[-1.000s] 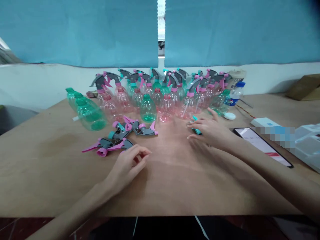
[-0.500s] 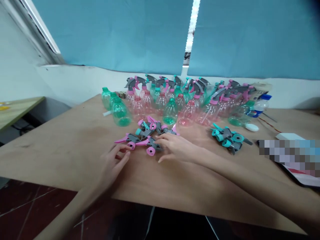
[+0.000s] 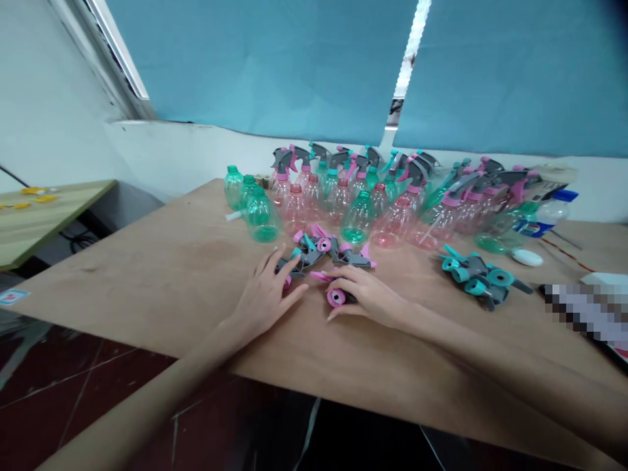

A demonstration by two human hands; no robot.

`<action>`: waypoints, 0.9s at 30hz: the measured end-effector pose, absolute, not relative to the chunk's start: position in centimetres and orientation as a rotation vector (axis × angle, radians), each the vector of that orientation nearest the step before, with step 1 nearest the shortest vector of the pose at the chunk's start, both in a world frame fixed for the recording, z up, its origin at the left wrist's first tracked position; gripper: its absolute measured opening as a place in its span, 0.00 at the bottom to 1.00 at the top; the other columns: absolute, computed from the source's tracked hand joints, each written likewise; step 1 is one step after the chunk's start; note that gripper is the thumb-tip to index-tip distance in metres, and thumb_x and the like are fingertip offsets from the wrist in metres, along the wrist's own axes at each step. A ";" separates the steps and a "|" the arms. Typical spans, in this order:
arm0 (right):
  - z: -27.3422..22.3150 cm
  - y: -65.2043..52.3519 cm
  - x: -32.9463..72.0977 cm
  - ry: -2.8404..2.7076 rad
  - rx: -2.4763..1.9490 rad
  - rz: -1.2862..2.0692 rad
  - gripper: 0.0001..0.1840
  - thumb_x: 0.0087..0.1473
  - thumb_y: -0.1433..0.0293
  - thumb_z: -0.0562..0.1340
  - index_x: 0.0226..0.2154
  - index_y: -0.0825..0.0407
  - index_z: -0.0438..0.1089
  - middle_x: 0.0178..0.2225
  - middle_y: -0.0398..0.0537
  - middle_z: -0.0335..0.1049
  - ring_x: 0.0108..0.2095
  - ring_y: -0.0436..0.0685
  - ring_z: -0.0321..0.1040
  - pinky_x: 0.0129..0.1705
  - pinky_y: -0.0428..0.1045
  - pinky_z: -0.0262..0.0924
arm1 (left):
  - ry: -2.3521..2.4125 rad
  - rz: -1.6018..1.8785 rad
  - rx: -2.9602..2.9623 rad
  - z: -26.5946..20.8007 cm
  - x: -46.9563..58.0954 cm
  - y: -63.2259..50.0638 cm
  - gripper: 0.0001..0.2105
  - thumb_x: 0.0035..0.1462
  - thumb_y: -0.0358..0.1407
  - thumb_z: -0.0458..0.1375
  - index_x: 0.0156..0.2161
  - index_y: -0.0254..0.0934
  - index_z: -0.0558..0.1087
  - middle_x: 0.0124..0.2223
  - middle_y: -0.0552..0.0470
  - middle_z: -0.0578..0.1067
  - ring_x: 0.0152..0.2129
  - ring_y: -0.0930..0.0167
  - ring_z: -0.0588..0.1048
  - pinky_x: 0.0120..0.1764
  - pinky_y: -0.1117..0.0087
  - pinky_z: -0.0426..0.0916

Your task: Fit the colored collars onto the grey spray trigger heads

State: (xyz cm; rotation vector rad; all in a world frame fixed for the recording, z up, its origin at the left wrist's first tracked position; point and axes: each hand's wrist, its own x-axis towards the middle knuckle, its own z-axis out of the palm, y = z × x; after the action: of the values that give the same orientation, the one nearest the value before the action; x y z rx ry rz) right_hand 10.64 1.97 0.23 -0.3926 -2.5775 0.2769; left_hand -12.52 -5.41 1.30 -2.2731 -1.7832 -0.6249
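My right hand (image 3: 370,294) curls its fingers and thumb around a grey and pink spray trigger head (image 3: 336,298), whose round pink collar faces me. My left hand (image 3: 262,291) has its fingers spread over another grey and pink trigger head (image 3: 287,282), largely hidden beneath them. Just beyond both hands lies a small heap of trigger heads (image 3: 314,252), mostly pink and grey with some teal. A second pile, of teal and grey trigger heads (image 3: 478,275), rests to the right of my right forearm.
Behind the heaps stand several green bottles (image 3: 262,219) and pink bottles (image 3: 297,212), many topped with sprayers. At the right are a soda bottle with a blue cap (image 3: 552,212), a white oval object (image 3: 527,257) and a blurred-out flat device (image 3: 583,320). The brown table (image 3: 161,275) ends in front of me.
My left hand has opened from a near-pinch and spread over a trigger head. My right hand has closed around the trigger head beside it. The view has shifted left.
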 end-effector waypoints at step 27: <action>1.3 5.5 11.6 -2.320 -1.105 0.171 0.20 0.53 0.51 0.59 0.33 0.51 0.70 0.35 0.49 0.74 0.36 0.60 0.71 0.35 0.51 0.62 | -1.796 -0.442 -2.275 1.1 -7.9 -2.9 0.25 0.60 0.43 0.53 0.61 0.40 0.57 0.62 0.38 0.58 0.58 0.53 0.58 0.55 0.43 0.55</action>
State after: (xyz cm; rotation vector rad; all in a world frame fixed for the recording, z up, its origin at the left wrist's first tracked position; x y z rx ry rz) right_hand 11.63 5.52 1.25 -1.1052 -2.3196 0.1706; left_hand -7.92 -2.94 1.10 -2.2753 -1.7955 -0.4419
